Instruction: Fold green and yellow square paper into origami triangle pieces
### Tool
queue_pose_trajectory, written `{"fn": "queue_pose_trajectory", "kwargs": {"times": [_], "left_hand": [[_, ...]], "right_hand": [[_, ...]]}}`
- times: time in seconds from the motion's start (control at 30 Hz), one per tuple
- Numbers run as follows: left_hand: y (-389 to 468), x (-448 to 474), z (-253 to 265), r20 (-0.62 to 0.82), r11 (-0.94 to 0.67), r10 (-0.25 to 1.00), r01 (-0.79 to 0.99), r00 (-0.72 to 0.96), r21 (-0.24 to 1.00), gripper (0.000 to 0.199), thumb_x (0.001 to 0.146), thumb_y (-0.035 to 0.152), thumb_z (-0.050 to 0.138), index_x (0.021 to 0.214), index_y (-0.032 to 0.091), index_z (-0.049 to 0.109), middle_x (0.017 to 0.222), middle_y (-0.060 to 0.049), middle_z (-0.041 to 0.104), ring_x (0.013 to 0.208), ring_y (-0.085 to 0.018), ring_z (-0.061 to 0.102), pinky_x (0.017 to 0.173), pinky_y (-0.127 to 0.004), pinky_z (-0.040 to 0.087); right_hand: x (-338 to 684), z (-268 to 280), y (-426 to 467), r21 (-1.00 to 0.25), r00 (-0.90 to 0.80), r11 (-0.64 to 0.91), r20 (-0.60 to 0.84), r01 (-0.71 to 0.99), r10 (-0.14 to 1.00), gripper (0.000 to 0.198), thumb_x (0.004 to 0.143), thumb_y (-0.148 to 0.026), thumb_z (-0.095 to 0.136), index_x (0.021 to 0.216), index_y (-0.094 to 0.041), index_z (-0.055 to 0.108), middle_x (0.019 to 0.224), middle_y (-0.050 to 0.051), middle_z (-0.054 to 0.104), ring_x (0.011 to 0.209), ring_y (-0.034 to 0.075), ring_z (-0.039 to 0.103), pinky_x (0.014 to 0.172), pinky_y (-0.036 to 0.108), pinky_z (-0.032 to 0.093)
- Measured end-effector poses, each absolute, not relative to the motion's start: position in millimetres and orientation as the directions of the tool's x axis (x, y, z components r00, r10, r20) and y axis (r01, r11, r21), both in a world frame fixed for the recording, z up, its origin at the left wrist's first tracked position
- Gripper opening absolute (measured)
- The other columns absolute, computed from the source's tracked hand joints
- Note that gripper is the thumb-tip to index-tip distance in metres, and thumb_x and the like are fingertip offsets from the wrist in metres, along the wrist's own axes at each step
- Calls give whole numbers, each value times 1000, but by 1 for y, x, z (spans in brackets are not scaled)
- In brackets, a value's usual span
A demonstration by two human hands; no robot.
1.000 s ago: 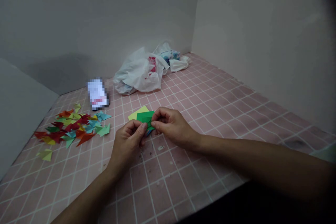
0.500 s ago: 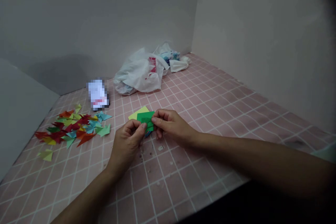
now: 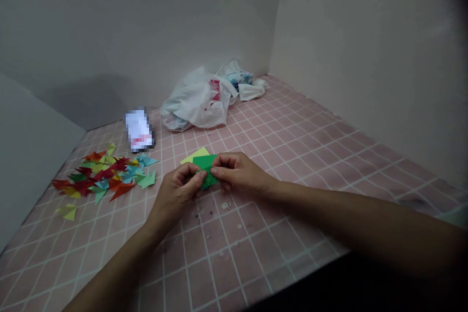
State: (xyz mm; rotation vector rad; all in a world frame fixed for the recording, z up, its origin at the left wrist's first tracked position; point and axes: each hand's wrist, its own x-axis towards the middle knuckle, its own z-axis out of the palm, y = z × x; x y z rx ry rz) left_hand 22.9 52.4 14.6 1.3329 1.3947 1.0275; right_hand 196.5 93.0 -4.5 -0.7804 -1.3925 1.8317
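Observation:
A small piece of folded green paper (image 3: 204, 162) is held between my two hands above the pink checked tablecloth. My left hand (image 3: 180, 187) pinches its left edge between thumb and fingers. On the other side, my right hand (image 3: 239, 174) grips the right edge, the thumb pressed on the front. The two thumbs are close together, and the fingertips behind the paper are hidden. Just beyond the green piece lies yellow paper (image 3: 196, 154), partly covered by it.
Folded paper shapes (image 3: 106, 173) in several colours lie heaped at the left, with one yellow shape (image 3: 68, 212) apart in front. A phone (image 3: 139, 130) with a lit, blurred screen stands behind them. White plastic bags (image 3: 199, 100) rest by the back wall. Small scraps (image 3: 224, 205) lie near my hands.
The green paper's lower part now hangs as a folded flap beneath my thumbs, and my fingers have shifted slightly on it. The whole view has moved a little.

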Motion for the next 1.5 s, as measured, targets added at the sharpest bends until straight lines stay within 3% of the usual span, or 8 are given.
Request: {"fn": "queue_pose_trajectory", "kwargs": {"times": [0.27,0.57,0.97,1.23,1.5], "left_hand": [[51,26,3,-156,155,987,-39,-46,987,24,74,36,79,77,15,67,60,2,62,53,-9,54,53,-20,43],[51,26,0,-211,206,977,-128,-31,970,22,70,31,82,73,16,66,61,1,65,54,-10,58,59,-23,50],[49,26,4,-146,142,988,-92,-40,986,20,72,28,83,81,15,72,69,1,66,56,-7,55,55,-18,45],[49,24,-1,-156,154,988,-86,-12,984,25,81,41,75,79,16,69,65,1,65,59,-10,59,63,-23,50],[51,22,-1,-104,103,994,-45,-17,994,23,81,37,75,78,16,68,67,0,67,59,-11,58,61,-23,49]], "right_hand": [[193,-9,88,-961,-497,-176,-50,-211,866,14,84,-21,65,74,-17,56,53,-5,60,47,8,55,51,20,44],[193,-8,86,-942,-510,-247,-101,-228,854,15,81,-19,68,77,-18,53,62,-3,65,49,8,59,51,20,45],[194,-13,89,-929,-593,-267,-68,-255,802,12,85,-21,64,77,-17,56,64,-3,65,47,7,58,49,20,47],[194,-14,89,-943,-580,-241,-66,-230,812,15,82,-21,66,76,-17,53,64,-3,65,47,7,59,49,20,47],[193,-19,90,-934,-601,-243,-38,-263,798,16,82,-24,68,75,-17,55,66,-2,66,47,7,60,48,20,47]]}}
